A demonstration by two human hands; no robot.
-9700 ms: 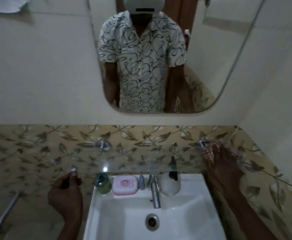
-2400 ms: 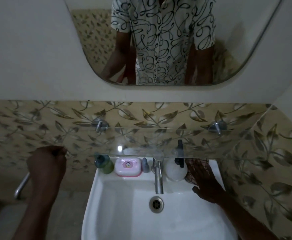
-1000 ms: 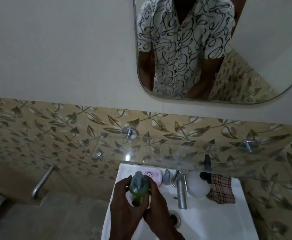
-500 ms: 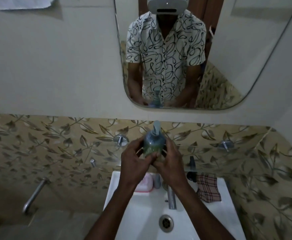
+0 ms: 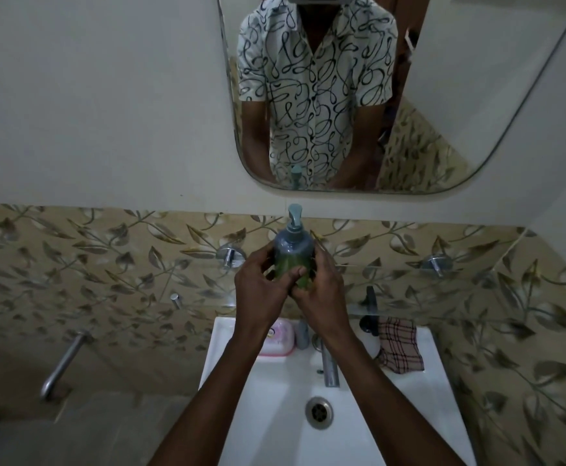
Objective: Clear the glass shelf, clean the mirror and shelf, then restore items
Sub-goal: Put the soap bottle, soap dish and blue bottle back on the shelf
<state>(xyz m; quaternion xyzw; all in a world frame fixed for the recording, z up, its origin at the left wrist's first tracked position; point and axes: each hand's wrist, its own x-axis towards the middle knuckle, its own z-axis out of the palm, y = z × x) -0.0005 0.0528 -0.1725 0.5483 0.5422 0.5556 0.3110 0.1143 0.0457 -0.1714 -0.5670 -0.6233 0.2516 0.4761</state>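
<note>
Both hands hold a green pump bottle [image 5: 293, 248] upright over the middle of the glass shelf [image 5: 409, 290]; whether its base touches the glass is hidden. My left hand [image 5: 261, 290] wraps its left side and my right hand [image 5: 322, 294] its right side. The mirror [image 5: 443, 95] hangs above on the wall. On the white sink [image 5: 422, 398] rim below lie a pink soap case [image 5: 278, 338], a small grey item [image 5: 302, 334] and a checked cloth [image 5: 399, 344]. A spray bottle with a black trigger [image 5: 369, 317] stands beside the cloth, partly hidden by my right arm.
A chrome tap [image 5: 329, 364] rises at the sink's back, with the drain [image 5: 319, 412] below it. Two chrome shelf brackets [image 5: 229, 255] [image 5: 436, 264] hold the glass to the leaf-patterned tiles. A metal pipe [image 5: 63, 364] sticks out low on the left wall.
Both hands picked the green pump bottle up from the sink rim and raised it to shelf height. The checked cloth now lies on the sink's right rim, released by the right hand.
</note>
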